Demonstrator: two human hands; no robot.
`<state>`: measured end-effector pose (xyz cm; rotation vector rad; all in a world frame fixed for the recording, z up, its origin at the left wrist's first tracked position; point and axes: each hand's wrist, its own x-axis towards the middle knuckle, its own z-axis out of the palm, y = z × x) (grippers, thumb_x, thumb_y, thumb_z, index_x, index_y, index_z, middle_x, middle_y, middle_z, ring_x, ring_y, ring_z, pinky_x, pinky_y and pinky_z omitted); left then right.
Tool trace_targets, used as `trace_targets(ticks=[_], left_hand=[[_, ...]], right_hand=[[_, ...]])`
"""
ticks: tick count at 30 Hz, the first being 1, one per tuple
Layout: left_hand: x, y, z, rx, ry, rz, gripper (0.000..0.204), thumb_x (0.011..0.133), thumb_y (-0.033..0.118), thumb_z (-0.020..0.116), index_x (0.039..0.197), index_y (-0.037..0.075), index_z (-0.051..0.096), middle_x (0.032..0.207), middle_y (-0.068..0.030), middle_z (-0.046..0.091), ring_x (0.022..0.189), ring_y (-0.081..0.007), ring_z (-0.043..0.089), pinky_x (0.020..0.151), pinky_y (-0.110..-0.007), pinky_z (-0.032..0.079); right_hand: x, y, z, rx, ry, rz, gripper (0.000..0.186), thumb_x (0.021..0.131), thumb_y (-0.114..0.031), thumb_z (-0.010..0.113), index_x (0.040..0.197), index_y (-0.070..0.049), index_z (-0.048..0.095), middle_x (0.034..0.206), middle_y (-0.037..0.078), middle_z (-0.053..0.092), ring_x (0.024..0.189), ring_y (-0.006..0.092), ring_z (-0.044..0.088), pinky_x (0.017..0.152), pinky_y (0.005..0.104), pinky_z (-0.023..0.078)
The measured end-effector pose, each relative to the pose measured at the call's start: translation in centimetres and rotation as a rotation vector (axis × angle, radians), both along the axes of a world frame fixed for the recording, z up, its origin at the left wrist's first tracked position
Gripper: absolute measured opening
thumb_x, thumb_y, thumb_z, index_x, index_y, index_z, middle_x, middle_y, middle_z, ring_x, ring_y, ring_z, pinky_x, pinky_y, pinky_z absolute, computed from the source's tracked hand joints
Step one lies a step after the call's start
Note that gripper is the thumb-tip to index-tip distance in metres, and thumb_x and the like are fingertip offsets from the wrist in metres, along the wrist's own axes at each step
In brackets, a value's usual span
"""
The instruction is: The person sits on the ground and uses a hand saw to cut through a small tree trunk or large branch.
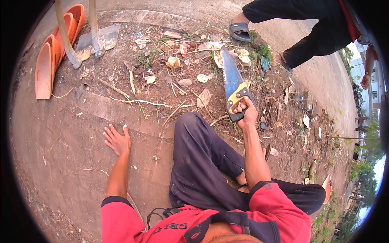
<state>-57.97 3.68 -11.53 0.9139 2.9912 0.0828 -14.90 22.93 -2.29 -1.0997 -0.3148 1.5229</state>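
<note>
My right hand [247, 113] is wrapped round the yellow and black handle of a hand saw [232, 77]. The saw's bluish blade points away from me, tip far, above ground strewn with leaves and twigs; whether it touches anything I cannot tell. Its toothed edge faces left. Flat on the brown ground to the left lies my left hand [116, 139], fingers spread, holding nothing. My bent knee in dark trousers [194, 150] rises between the two hands.
Shovels [98, 40] with long handles stand at the far left, beside several orange curved scoops [43, 73]. A person in dark trousers and a sandal [240, 30] is at the far right. Sticks [139, 101], dry leaves and litter cover the soil ahead.
</note>
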Motion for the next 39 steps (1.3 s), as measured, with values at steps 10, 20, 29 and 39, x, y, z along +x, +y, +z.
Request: trace_targets(ticks=[10,20,29,39], left_hand=[[-1.5,2.6,-2.0,0.01,0.019,-0.009,0.08,0.086,0.059,0.05,0.146,0.011,0.026,0.153,-0.0125,0.019,0.142,-0.0316,0.014,0.113,-0.053,0.011],[-7.2,8.0,-2.1,-0.085,-0.068,-0.022,0.087,0.083,0.06,0.053,0.146,0.01,0.022,0.155,-0.0116,0.01,0.144,-0.0306,0.004,0.113,-0.055,0.005],[-12.2,9.9,1.2,-0.159,-0.183,-0.017,0.093,0.08,0.063,0.053,0.147,0.009,0.016,0.155,-0.0147,0.006,0.143,-0.0336,0.0,0.113,-0.056,0.0],[-11.0,6.3,3.1,-0.04,-0.089,0.037,0.091,0.079,0.057,0.06,0.146,0.009,0.019,0.153,-0.0168,0.011,0.143,-0.0346,0.004,0.112,-0.058,0.002]], right_hand=[[1.4,3.8,14.5,0.186,-1.114,0.356,0.017,0.083,-0.015,0.067,0.079,-0.001,0.057,0.054,-0.001,0.049,0.043,0.0069,0.044,0.041,0.0232,0.033],[-8.3,16.4,27.3,0.033,-1.849,0.872,0.029,0.076,-0.023,0.074,0.083,0.002,0.061,0.06,0.006,0.053,0.055,0.0147,0.05,0.052,0.0304,0.041],[-13.3,22.3,29.4,-0.165,-1.882,0.958,0.02,0.072,-0.015,0.065,0.082,0.002,0.066,0.06,0.01,0.059,0.057,0.0154,0.056,0.057,0.0316,0.044],[-11.5,18.7,29.5,-0.16,-1.865,0.96,0.024,0.07,-0.018,0.066,0.08,0.004,0.064,0.061,0.017,0.057,0.058,0.0223,0.056,0.059,0.0358,0.044]])
